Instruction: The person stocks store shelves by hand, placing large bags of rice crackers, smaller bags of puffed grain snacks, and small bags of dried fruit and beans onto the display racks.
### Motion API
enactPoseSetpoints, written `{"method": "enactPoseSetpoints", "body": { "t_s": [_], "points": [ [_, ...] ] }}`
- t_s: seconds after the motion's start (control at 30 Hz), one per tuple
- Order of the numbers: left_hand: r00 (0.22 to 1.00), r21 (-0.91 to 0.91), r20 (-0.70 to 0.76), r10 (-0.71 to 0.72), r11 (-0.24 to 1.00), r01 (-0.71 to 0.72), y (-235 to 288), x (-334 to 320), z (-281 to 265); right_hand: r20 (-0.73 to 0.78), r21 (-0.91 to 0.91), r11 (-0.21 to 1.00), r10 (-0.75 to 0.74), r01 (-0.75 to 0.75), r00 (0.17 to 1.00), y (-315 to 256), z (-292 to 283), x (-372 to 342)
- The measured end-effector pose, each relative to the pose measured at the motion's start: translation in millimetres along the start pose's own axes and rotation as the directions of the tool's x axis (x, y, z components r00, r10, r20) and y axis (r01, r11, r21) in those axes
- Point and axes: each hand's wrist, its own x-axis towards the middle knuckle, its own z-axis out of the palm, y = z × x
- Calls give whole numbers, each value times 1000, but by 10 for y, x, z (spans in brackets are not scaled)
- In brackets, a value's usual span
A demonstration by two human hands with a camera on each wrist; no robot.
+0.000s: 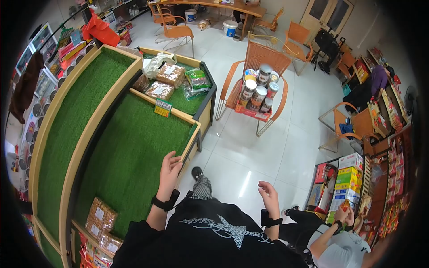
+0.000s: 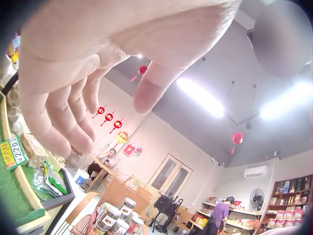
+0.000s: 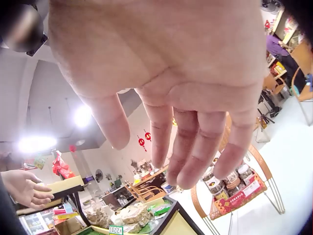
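Note:
My left hand hovers by the wooden rim of the green-lined display stand, fingers loosely bent and nothing in them. Over the white floor to the right, my right hand is also bare, its fingers relaxed and pointing forward in the right wrist view. Ahead, a wicker armchair carries a red carton of lidded cans. Beyond the stand's divider lie clear bags of brown food and green packets, with a price card at the divider.
More bagged goods lie at the stand's near left corner. At the lower right, another person holds a small item beside stacked boxes. Further wicker chairs and a wooden table stand at the back.

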Motion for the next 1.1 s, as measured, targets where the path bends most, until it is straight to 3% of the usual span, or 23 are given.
{"method": "enactPoseSetpoints", "body": {
  "t_s": [0.17, 0.27, 0.43, 0.5, 0.63, 0.73, 0.93, 1.0, 1.1],
  "points": [
    [999, -1, -32, 33, 999, -33, 60, 690, -82, -54, -21, 999, -32, 31, 998, -285, 102, 684],
    [994, -38, -87, 62, 997, -66, 226, 1005, -134, 10, 34, 997, -75, 75, 997, -555, 228, 1153],
    [988, -32, -151, 43, 998, -48, 297, 1427, -369, 100, -48, 984, -164, 169, 981, -976, 576, 1799],
    [994, -16, -109, 5, 1000, -7, 236, 1560, -518, 146, -60, 975, -203, 213, 968, -1084, 736, 2011],
    [982, -18, -186, -41, 999, 38, 184, 1583, -707, 274, -46, 981, -168, 187, 947, -1206, 1103, 2364],
    [962, -27, -247, -112, 994, 109, 136, 1557, -827, 389, -30, 981, -165, 191, 906, -1233, 1427, 2722],
    [886, -89, -423, -187, 982, 165, 16, 1633, -880, 612, -59, 940, -232, 336, 756, -1562, 1935, 3569],
    [865, -233, -415, -283, 952, 200, 109, 1755, -801, 662, -58, 927, -243, 371, 709, -1574, 2119, 3984],
    [857, -321, -397, -328, 925, 205, 233, 2117, -584, 667, 2, 962, -206, 274, 716, -1506, 2484, 4750]
  ]
}}
